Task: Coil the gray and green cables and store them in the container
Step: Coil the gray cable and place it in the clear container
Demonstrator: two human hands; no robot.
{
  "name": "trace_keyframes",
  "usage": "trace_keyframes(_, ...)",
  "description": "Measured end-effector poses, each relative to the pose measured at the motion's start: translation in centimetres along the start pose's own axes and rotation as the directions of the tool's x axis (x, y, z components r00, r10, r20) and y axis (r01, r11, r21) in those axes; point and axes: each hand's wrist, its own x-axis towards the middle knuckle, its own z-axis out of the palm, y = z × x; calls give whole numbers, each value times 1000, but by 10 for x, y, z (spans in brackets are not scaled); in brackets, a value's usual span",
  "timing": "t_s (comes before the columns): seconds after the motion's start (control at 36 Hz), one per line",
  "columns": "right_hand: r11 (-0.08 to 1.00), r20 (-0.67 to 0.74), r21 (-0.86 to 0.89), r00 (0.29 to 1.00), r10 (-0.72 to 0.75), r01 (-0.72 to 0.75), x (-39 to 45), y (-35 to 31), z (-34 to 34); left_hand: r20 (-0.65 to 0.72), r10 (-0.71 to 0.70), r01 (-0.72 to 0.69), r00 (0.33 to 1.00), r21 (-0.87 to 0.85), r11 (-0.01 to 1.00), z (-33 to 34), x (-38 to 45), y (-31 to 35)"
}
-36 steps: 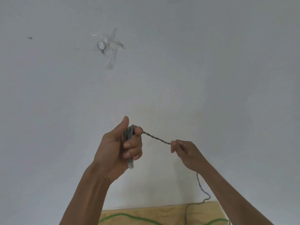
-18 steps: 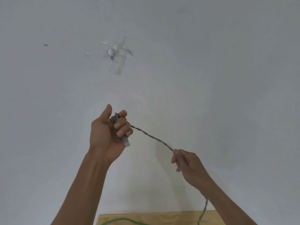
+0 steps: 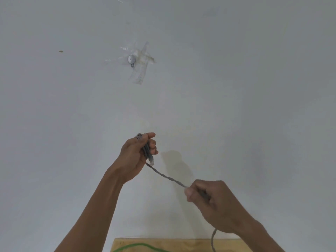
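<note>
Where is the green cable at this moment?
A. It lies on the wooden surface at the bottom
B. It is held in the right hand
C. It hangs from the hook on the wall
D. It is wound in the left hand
A: the green cable lies on the wooden surface; both hands hold the gray cable.

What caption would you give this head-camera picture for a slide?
Left hand grips gray cable loops; right hand pinches its free run; green cable lies below.

- Two arms reach into the head view from the bottom edge, both bare from the edge to the wrist; no sleeve shows.
- The left hand [image 3: 133, 157] and right hand [image 3: 216, 206] are bare: no glove, ring, watch or band shows.
</note>
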Motion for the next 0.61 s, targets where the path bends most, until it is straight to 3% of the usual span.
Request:
trace_keyframes(0.11,937,-17,-298,980,-197,183,13,-9,-14,91,-56,43,994,141,989,1,-6,-17)
trace_keyframes(0.19,878,-58,-440,970,-236,187,25,-15,-27,169,-102,59,980,245,968,8,-13,-27)
trace_keyframes(0.28,898,-4,-356,960,-279,259,35,-26,-33,205,-87,18,975,315,949,14,-16,-34)
trace_keyframes(0.36,921,173,-225,943,-283,318,35,-35,-31,201,-29,-39,979,324,945,15,-14,-36)
trace_keyframes(0.53,942,361,-265,927,-101,206,19,-29,-36,147,62,-74,987,76,994,3,-8,-29)
trace_keyframes(0.61,935,425,-292,903,-63,203,14,-28,-29,145,83,-90,986,40,995,5,-7,-26)
